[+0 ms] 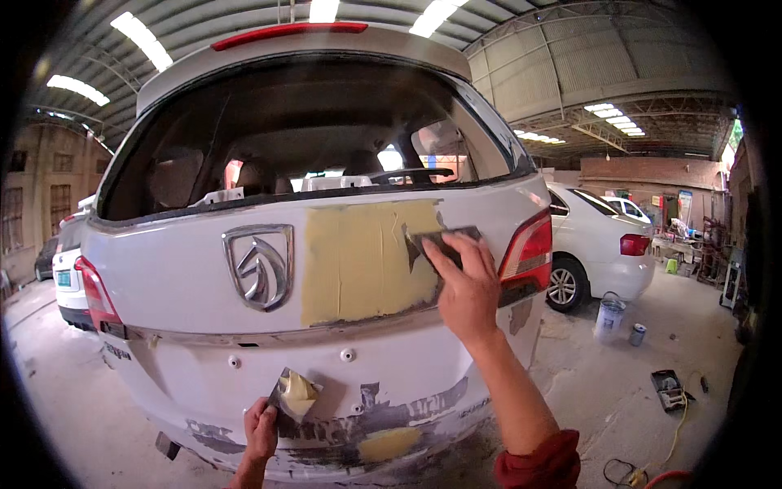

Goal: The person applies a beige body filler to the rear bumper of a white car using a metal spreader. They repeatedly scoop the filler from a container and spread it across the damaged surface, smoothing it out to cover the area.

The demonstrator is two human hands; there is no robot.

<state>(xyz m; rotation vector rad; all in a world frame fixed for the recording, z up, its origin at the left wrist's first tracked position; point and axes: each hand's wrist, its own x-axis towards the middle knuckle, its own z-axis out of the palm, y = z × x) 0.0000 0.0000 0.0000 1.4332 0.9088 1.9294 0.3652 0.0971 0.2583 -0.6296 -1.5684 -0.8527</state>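
Note:
A white car's tailgate [179, 269] fills the middle, with a broad patch of yellow body filler [354, 261] right of its chrome badge [259, 267]. My right hand [471, 289] is closed on a dark, flat filler spreader [448, 248], which lies against the panel at the patch's right edge, near the red tail light [528, 254]. Lower down, my left hand [261, 428] grips a small flat plate [287, 409] by its edge, with a lump of yellow filler [299, 391] on it. Beneath, a smaller yellow patch [389, 444] sits among grey sanded areas.
Another white car [607, 236] stands at the right, with a bucket [609, 318] and a can [638, 334] on the floor behind it. Farther right lie an open tool case [669, 391] and a yellow cable [676, 432]. A white vehicle [72, 261] is parked at the left.

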